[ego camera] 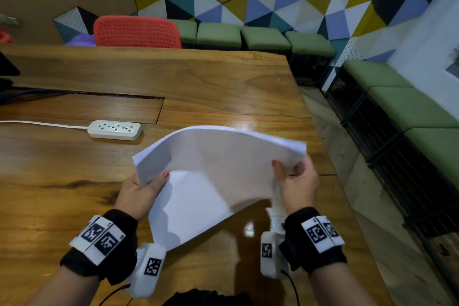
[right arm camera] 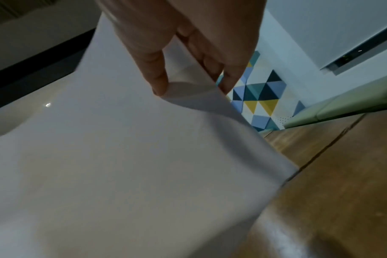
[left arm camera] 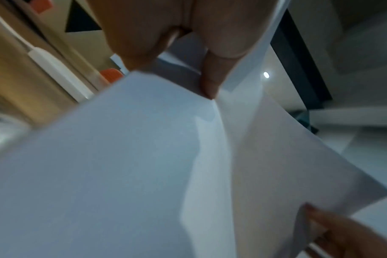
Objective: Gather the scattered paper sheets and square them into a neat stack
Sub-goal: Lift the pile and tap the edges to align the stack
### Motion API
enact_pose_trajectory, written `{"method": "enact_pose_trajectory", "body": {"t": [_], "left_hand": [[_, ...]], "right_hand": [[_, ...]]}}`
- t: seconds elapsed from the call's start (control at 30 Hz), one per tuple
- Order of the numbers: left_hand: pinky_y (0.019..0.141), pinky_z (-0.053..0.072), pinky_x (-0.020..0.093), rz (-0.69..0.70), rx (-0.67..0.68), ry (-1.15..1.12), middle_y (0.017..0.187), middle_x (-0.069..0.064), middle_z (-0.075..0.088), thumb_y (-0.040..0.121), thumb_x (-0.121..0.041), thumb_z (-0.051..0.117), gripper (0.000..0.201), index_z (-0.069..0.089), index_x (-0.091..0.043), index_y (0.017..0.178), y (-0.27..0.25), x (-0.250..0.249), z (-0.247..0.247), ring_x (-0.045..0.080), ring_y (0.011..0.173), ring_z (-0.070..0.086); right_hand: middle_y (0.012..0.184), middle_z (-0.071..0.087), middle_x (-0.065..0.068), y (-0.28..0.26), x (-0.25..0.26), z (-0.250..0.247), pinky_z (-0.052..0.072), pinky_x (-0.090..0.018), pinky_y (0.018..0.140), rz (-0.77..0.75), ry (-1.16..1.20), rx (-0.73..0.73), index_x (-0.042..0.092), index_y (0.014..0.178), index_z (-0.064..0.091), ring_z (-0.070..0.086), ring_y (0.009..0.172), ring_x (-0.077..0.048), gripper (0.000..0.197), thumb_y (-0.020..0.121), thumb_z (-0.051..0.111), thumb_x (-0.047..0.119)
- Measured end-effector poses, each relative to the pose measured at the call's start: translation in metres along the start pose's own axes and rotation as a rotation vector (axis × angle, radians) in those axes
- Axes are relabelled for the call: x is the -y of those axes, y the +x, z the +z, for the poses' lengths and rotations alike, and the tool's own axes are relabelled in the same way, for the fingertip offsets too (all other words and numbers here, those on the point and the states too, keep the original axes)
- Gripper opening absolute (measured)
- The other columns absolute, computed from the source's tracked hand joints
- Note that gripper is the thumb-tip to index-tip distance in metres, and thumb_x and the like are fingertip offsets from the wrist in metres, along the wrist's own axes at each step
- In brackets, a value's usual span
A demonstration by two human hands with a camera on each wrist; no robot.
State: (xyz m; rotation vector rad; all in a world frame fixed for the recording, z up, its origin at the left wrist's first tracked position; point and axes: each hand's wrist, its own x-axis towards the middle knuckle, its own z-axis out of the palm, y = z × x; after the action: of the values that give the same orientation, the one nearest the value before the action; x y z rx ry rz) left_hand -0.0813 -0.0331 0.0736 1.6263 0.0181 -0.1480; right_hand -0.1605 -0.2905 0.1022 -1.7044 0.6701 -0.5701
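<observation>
Both grips closed on the paper sheets [ego camera: 213, 171]: left hand [ego camera: 139, 194] pinching the left edge, thumb on top and fingers beneath; right hand [ego camera: 296, 182] pinching the right edge, thumb on the near face, fingers curled behind. Sheets held together as a loose bundle, lifted off the counter [ego camera: 74, 176] and bowed upward in an arch between the two hands, lower corner hanging toward the body, edges not lined up. From the left wrist view, layers fanned apart near the thumb [left arm camera: 210, 82], with one sheet splayed to the right. From the right wrist view, a corner of paper curled over between thumb and fingers [right arm camera: 230, 78]. White power strip [ego camera: 114, 129] lying flat on the counter beyond the sheets, cord running off to the left. Red chair [ego camera: 136, 32] tucked behind the counter's far edge, green cushioned benches [ego camera: 265, 37] along the patterned wall.
</observation>
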Motion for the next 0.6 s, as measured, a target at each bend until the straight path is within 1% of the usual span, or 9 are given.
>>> {"method": "enact_pose_trajectory", "body": {"t": [0.07, 0.13, 0.2, 0.23, 0.3, 0.37, 0.47, 0.57, 0.6], "left_hand": [[0.082, 0.051, 0.043, -0.053, 0.005, -0.152, 0.091, 0.006, 0.069, 0.071, -0.018, 0.074, 0.021, 0.064, -0.02, 0.09, 0.001, -0.001, 0.001, 0.031, 0.089, 0.063], [0.075, 0.051, 0.038, -0.092, 0.011, -0.3, 0.092, 0.007, 0.067, 0.079, -0.007, 0.066, 0.019, 0.061, -0.018, 0.093, -0.001, -0.002, 0.005, 0.028, 0.09, 0.062], [0.07, 0.055, 0.035, -0.102, 0.053, -0.418, 0.092, 0.006, 0.07, 0.071, -0.014, 0.07, 0.03, 0.06, -0.017, 0.098, -0.003, -0.001, 0.011, 0.022, 0.087, 0.066], [0.068, 0.058, 0.033, -0.11, 0.073, -0.469, 0.09, 0.002, 0.073, 0.067, -0.015, 0.072, 0.035, 0.061, -0.018, 0.1, -0.003, 0.0, 0.013, 0.018, 0.084, 0.069], [0.063, 0.059, 0.028, -0.149, 0.096, -0.54, 0.087, -0.001, 0.074, 0.07, -0.008, 0.067, 0.034, 0.06, -0.018, 0.102, -0.006, 0.002, 0.019, 0.013, 0.079, 0.071], [0.062, 0.058, 0.027, -0.178, 0.149, -0.58, 0.091, 0.001, 0.075, 0.058, -0.011, 0.079, 0.048, 0.061, -0.016, 0.103, -0.007, 0.008, 0.022, 0.014, 0.081, 0.072], [0.063, 0.059, 0.028, -0.182, 0.181, -0.546, 0.092, 0.003, 0.075, 0.021, -0.032, 0.095, 0.088, 0.064, -0.018, 0.102, -0.004, 0.01, 0.01, 0.015, 0.081, 0.072], [0.062, 0.058, 0.025, -0.127, 0.312, -0.31, 0.093, 0.007, 0.074, 0.023, -0.05, 0.091, 0.084, 0.067, -0.021, 0.098, 0.006, -0.003, -0.015, 0.015, 0.076, 0.071], [0.066, 0.058, 0.024, -0.103, 0.381, -0.198, 0.095, 0.007, 0.075, 0.027, -0.055, 0.088, 0.084, 0.066, -0.021, 0.1, 0.008, -0.011, -0.018, 0.015, 0.08, 0.071]], "right_hand": [[0.129, 0.053, 0.002, 0.006, 0.0, -0.005, 0.047, -0.029, 0.089, 0.04, -0.02, -0.084, 0.032, 0.131, 0.04, 0.051, 0.118, -0.017, 0.063, 0.078, 0.072, 0.019], [0.14, 0.044, -0.005, 0.007, -0.002, -0.005, 0.044, -0.035, 0.099, 0.146, 0.098, -0.08, 0.033, 0.144, 0.019, 0.052, 0.117, -0.017, 0.093, 0.074, 0.076, 0.015], [0.132, 0.05, -0.013, -0.001, -0.005, -0.001, 0.055, -0.035, 0.084, 0.327, 0.488, 0.059, 0.034, 0.146, 0.011, 0.066, 0.093, -0.013, 0.101, 0.073, 0.074, 0.005], [0.124, 0.058, -0.014, -0.006, -0.007, 0.004, 0.058, -0.035, 0.075, 0.426, 0.692, 0.161, 0.032, 0.146, 0.017, 0.07, 0.083, -0.011, 0.099, 0.07, 0.075, 0.003], [0.107, 0.071, -0.01, -0.014, -0.007, 0.011, 0.06, -0.04, 0.074, 0.518, 0.915, 0.302, 0.016, 0.13, 0.047, 0.073, 0.081, -0.017, 0.077, 0.06, 0.078, 0.006], [0.098, 0.074, -0.009, -0.015, -0.003, 0.014, 0.058, -0.043, 0.077, 0.493, 0.902, 0.361, 0.009, 0.109, 0.062, 0.072, 0.082, -0.022, 0.049, 0.061, 0.071, 0.005], [0.08, 0.076, -0.006, -0.004, -0.004, 0.006, 0.057, -0.039, 0.074, 0.392, 0.759, 0.347, 0.008, 0.089, 0.068, 0.072, 0.076, -0.022, 0.025, 0.065, 0.074, 0.006], [0.078, 0.076, -0.001, 0.006, -0.003, -0.008, 0.059, -0.027, 0.072, 0.206, 0.547, 0.296, 0.006, 0.089, 0.069, 0.072, 0.078, -0.016, 0.054, 0.045, 0.09, 0.028], [0.072, 0.075, 0.002, 0.008, -0.004, -0.01, 0.057, -0.021, 0.067, 0.148, 0.478, 0.308, 0.005, 0.087, 0.067, 0.071, 0.072, -0.01, 0.044, 0.053, 0.088, 0.023]]}}
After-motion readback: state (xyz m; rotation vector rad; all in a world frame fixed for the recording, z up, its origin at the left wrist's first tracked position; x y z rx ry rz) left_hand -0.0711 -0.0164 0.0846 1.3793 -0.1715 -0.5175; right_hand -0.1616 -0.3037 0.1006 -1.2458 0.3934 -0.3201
